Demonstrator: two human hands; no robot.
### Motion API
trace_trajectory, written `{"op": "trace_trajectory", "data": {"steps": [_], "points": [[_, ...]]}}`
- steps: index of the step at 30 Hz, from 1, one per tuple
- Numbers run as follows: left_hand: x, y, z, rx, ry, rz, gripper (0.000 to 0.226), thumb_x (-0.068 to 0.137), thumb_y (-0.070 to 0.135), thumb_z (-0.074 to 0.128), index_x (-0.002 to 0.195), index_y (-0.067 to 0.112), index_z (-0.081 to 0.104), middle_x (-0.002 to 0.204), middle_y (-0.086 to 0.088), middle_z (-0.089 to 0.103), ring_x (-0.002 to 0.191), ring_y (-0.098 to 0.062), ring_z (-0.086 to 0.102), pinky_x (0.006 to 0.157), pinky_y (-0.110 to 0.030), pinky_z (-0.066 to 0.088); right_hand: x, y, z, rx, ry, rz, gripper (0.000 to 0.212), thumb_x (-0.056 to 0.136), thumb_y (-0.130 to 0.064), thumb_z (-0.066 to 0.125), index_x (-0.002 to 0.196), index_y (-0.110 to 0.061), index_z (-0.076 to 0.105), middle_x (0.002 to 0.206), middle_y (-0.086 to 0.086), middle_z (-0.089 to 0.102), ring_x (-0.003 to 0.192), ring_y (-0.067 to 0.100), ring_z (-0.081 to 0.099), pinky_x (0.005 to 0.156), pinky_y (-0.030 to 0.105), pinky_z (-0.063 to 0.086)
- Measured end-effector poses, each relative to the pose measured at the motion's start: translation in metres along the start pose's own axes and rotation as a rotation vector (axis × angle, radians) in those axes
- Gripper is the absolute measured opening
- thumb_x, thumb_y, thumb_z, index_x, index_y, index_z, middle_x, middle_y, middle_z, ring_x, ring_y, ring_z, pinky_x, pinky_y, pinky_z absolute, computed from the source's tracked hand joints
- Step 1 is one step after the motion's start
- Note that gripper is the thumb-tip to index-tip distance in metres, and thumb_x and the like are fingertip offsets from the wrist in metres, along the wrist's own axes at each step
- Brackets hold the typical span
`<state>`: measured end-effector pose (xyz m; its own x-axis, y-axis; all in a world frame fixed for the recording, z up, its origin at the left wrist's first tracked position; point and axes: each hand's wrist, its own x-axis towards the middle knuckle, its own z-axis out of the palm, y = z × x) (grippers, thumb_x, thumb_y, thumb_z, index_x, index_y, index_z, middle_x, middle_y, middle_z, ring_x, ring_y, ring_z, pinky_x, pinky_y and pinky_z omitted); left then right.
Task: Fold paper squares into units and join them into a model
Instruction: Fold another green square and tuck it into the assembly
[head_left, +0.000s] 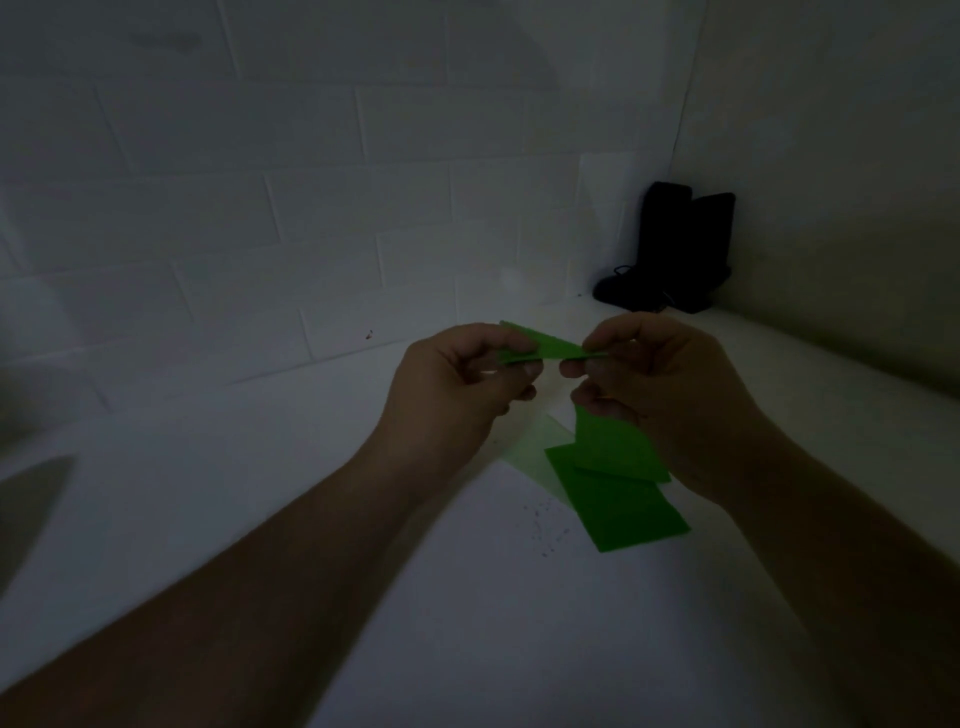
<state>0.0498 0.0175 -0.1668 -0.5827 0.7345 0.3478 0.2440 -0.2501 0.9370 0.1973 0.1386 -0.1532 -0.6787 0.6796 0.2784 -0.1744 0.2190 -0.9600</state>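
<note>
A narrow, folded piece of green paper (550, 347) is held in the air between both hands. My left hand (457, 384) pinches its left end with thumb and fingers. My right hand (660, 384) pinches its right end. Below my right hand, green paper squares (623, 493) lie overlapped on the white table (363, 519), partly hidden by my right wrist. A paler green sheet (535, 452) pokes out at their left. The scene is dim.
A black object (675, 249) stands in the back right corner where the white brick wall (260, 208) meets the side wall. Small dark specks (545, 525) mark the table left of the squares. A grey shape (31, 499) sits at the left edge.
</note>
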Motion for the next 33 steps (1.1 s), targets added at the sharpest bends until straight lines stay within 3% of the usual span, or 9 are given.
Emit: {"op": "trace_trajectory", "data": {"steps": [2,4,7,9,15,21,28,33], "points": [[0.001,-0.003,-0.001,0.033,0.02,0.035,0.027,0.085,-0.003,0.076,0.091,0.023,0.075,0.086,-0.001,0.079,0.078,-0.019,0.075,0.069,-0.033,0.056,-0.001,0.0,0.001,-0.052,0.003,-0.027,0.027,0.088,0.015,0.062,0.093,-0.011,0.068,0.09,0.01,0.078,0.076,0.031,0.072,0.081,0.047,0.061],[0.001,-0.004,-0.002,0.054,0.017,0.067,0.032,0.084,-0.007,0.075,0.089,0.025,0.076,0.084,0.001,0.079,0.079,-0.017,0.075,0.069,-0.026,0.056,-0.003,-0.002,0.003,-0.135,-0.009,-0.072,0.032,0.082,0.016,0.068,0.093,-0.014,0.071,0.091,0.003,0.078,0.082,0.032,0.073,0.077,0.041,0.062],[-0.001,-0.004,0.0,0.081,0.013,0.095,0.037,0.081,-0.01,0.075,0.087,0.026,0.077,0.082,0.007,0.079,0.08,-0.011,0.075,0.072,-0.02,0.056,-0.006,-0.003,0.006,-0.251,0.012,-0.137,0.035,0.078,0.01,0.076,0.086,-0.023,0.072,0.085,-0.016,0.076,0.08,0.011,0.073,0.07,0.02,0.06],[-0.001,-0.004,0.001,0.077,0.024,0.105,0.033,0.08,-0.007,0.078,0.086,0.026,0.078,0.085,0.007,0.079,0.083,-0.012,0.076,0.076,-0.023,0.059,-0.005,-0.003,0.006,-0.299,0.063,-0.147,0.035,0.077,0.006,0.079,0.082,-0.028,0.072,0.08,-0.021,0.074,0.076,0.004,0.072,0.069,0.016,0.057],[0.002,-0.005,-0.002,0.037,0.043,0.103,0.017,0.084,0.006,0.081,0.091,0.021,0.079,0.081,0.0,0.078,0.075,-0.011,0.072,0.075,-0.026,0.059,-0.004,-0.003,0.004,-0.212,0.112,-0.14,0.023,0.084,-0.003,0.076,0.08,-0.025,0.075,0.076,0.003,0.076,0.072,0.019,0.074,0.072,0.028,0.062],[0.002,-0.004,0.002,-0.149,0.04,0.035,0.013,0.088,0.009,0.075,0.1,0.004,0.075,0.088,-0.011,0.078,0.085,-0.024,0.072,0.085,-0.041,0.06,-0.003,-0.004,0.006,-0.096,0.134,-0.056,0.006,0.088,-0.01,0.073,0.088,-0.016,0.074,0.081,0.007,0.077,0.068,0.017,0.072,0.072,0.031,0.063],[0.003,0.001,0.005,-0.296,0.064,-0.055,0.01,0.087,-0.002,0.073,0.087,0.008,0.071,0.082,-0.01,0.076,0.082,-0.022,0.072,0.084,-0.035,0.061,-0.002,-0.007,0.009,0.038,0.173,0.016,0.009,0.084,-0.005,0.075,0.081,-0.012,0.069,0.078,0.011,0.075,0.067,0.019,0.07,0.07,0.031,0.063],[0.002,0.005,0.006,-0.378,0.068,-0.136,0.005,0.087,0.001,0.072,0.091,0.003,0.068,0.083,-0.012,0.075,0.08,-0.018,0.073,0.08,-0.03,0.061,0.0,-0.005,0.009,0.099,0.191,0.052,0.014,0.083,-0.001,0.076,0.083,-0.009,0.064,0.072,0.01,0.071,0.065,0.021,0.069,0.069,0.032,0.063]]}}
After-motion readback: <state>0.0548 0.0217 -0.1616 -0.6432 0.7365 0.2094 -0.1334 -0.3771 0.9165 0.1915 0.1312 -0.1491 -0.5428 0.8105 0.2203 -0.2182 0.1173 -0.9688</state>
